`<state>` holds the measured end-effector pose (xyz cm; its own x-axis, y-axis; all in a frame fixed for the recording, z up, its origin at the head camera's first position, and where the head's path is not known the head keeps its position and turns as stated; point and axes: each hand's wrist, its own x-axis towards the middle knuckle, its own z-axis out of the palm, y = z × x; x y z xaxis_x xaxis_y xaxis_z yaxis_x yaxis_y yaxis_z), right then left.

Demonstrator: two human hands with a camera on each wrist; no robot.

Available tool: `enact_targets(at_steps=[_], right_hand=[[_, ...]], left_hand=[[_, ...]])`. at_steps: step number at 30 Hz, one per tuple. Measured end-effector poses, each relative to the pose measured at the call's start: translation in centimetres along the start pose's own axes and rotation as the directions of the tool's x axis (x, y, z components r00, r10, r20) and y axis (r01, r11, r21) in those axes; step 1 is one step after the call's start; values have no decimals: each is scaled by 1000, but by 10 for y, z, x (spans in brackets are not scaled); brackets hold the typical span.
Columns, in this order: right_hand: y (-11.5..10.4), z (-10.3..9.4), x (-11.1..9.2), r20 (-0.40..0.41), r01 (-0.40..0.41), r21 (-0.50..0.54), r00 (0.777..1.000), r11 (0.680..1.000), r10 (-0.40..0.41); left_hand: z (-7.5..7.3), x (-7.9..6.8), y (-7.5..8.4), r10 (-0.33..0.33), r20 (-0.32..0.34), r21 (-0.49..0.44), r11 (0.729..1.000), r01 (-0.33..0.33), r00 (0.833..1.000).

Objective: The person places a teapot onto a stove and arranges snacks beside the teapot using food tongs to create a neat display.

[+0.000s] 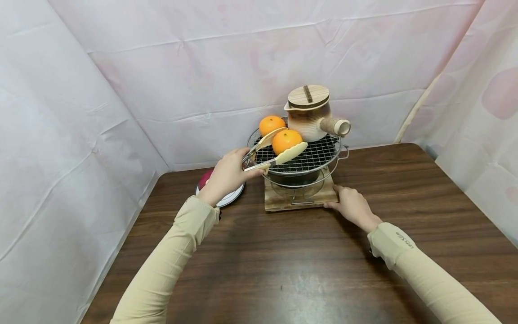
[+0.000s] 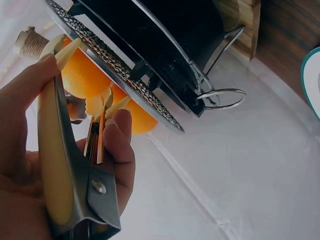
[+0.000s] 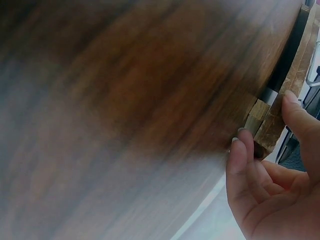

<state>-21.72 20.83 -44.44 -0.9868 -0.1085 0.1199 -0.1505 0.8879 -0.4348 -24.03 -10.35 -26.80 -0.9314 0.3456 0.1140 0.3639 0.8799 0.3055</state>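
My left hand (image 1: 228, 175) holds a pair of metal tongs (image 1: 292, 153) with cream-coloured tips and grips. The tips lie on either side of the front orange (image 1: 286, 142), above the round wire grill (image 1: 313, 158). A second orange (image 1: 271, 123) sits just behind it. In the left wrist view, my thumb and fingers wrap the tongs' arms (image 2: 55, 165). My right hand (image 1: 354, 207) grips the right front corner of the wooden base (image 1: 279, 203) under the stove. The right wrist view shows the thumb on top of the base (image 3: 277, 120) and fingertips at its underside.
A side-handled clay pot (image 1: 305, 123) with a wooden lid stands at the back of the grill. Left of the stove, partly behind my left hand, is a white plate (image 1: 232, 196) with a dark pink item (image 1: 203, 179). Pale cloth (image 1: 226, 58) hangs behind the brown table (image 1: 259, 270).
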Motion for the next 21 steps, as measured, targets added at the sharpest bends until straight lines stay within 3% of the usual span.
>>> enact_targets(at_steps=[12,21], right_hand=[[-1,0,-1,-14,8,-6,1000,1000,-8],[0,0,0,-12,9,-4,1000,1000,-9]], left_hand=[[-4,-3,0,-34,-40,-77,997,31,999],[-9,-8,-9,-75,-107,-143,988,60,991]])
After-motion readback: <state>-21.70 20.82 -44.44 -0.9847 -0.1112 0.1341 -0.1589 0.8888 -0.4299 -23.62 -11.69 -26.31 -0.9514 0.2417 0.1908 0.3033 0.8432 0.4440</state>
